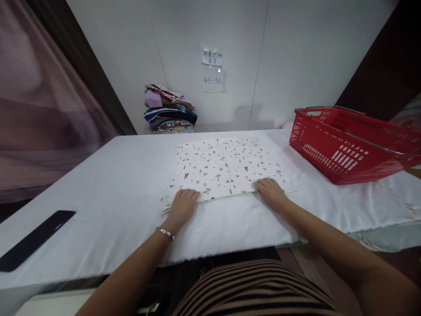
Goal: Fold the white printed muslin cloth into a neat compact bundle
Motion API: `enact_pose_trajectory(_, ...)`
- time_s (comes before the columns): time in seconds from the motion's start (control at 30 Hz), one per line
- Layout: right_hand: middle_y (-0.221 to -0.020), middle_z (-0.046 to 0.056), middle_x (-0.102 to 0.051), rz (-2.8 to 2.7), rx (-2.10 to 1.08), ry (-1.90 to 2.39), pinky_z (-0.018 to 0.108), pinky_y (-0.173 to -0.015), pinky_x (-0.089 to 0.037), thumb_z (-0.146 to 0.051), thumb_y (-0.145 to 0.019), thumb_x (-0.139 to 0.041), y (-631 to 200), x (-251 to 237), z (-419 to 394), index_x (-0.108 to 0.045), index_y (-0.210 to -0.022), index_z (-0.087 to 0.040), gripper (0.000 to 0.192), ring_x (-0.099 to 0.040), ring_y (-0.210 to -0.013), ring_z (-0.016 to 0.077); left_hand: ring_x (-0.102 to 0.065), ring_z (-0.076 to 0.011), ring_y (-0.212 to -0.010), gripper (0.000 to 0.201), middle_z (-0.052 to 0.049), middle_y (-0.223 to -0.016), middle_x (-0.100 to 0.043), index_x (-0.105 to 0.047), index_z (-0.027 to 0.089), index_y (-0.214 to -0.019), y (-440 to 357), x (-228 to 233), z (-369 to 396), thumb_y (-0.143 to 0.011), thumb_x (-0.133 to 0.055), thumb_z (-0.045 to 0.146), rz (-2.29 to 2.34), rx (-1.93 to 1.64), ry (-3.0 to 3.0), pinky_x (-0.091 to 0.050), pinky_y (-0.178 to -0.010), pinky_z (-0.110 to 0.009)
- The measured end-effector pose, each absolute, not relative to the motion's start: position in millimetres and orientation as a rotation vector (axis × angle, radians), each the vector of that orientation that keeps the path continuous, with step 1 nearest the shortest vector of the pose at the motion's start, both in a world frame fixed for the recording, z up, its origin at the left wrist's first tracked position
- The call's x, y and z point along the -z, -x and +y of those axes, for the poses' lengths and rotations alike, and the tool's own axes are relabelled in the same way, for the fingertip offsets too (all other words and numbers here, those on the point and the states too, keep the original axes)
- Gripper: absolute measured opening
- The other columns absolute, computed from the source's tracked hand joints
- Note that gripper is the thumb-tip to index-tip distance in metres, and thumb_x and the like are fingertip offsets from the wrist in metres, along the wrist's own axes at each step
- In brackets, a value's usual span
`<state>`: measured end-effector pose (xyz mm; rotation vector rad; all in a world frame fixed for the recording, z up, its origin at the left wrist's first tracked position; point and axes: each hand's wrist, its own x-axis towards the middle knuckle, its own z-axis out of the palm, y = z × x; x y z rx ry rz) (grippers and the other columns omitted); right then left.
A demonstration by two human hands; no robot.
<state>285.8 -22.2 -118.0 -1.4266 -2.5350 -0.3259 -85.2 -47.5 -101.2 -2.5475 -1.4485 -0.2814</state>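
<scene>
Lying left of the basket (371, 161), seemingly floppy, light cloth (223, 164) was touched at its handiest edge by both hands (184, 204) (271, 192), grasp unclear.

Pale panelled wall (296, 52) | paper signs (214, 80) | pinkish curtain (46, 101), left | white-covered table (138, 175)

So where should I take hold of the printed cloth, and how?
Probably by the near edge of the white printed cloth, coming from your side and pinching toward each corner. It lies flat and wide, and that edge faces you, with your left grip and right grip on it.
</scene>
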Motion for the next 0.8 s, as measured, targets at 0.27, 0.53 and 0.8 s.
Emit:
enact_pose_trajectory(0.27,-0.105,0.010,-0.061,-2.538,0.253,1.356,0.033,-0.078,-0.033,-0.006,-0.081,-0.048,-244.8,120.5,-9.1,-0.060,-0.100,-0.016,0.024,-0.049,-0.095,0.0228,-0.052,-0.0225,-0.095,0.031,-0.008,-0.101,-0.060,-0.055,0.017,-0.103,19.0,110.5,-18.9,-0.081,-0.039,0.004,-1.358,0.318,2.603,-0.038,-0.082,-0.038)
enact_pose_trajectory(0.53,-0.098,0.010,-0.064,-2.439,0.026,1.221,0.034,-0.078,-0.040,-0.014,-0.088,-0.044,-244.1,132.0,-6.2,-0.058,-0.105,-0.017,0.023,-0.053,-0.090,0.0218,-0.053,-0.0217,-0.089,0.024,-0.006,-0.090,-0.062,-0.057,0.018,-0.093,-0.8,110.2,-6.0,-0.078,-0.044,0.006,-1.451,0.311,2.726,-0.039,-0.075,-0.035)
enact_pose_trajectory(0.8,-0.102,0.007,-0.064,-2.345,-0.261,1.255,0.035,-0.079,-0.045,-0.018,-0.089,-0.041,-248.0,124.0,-3.6,-0.058,-0.112,-0.022,0.028,-0.056,-0.092,0.0201,-0.056,-0.0186,-0.082,0.027,-0.002,-0.088,-0.063,-0.056,0.022,-0.100,13.1,113.1,2.4,-0.077,-0.047,0.011,-1.570,0.485,2.848,-0.042,-0.073,-0.032)
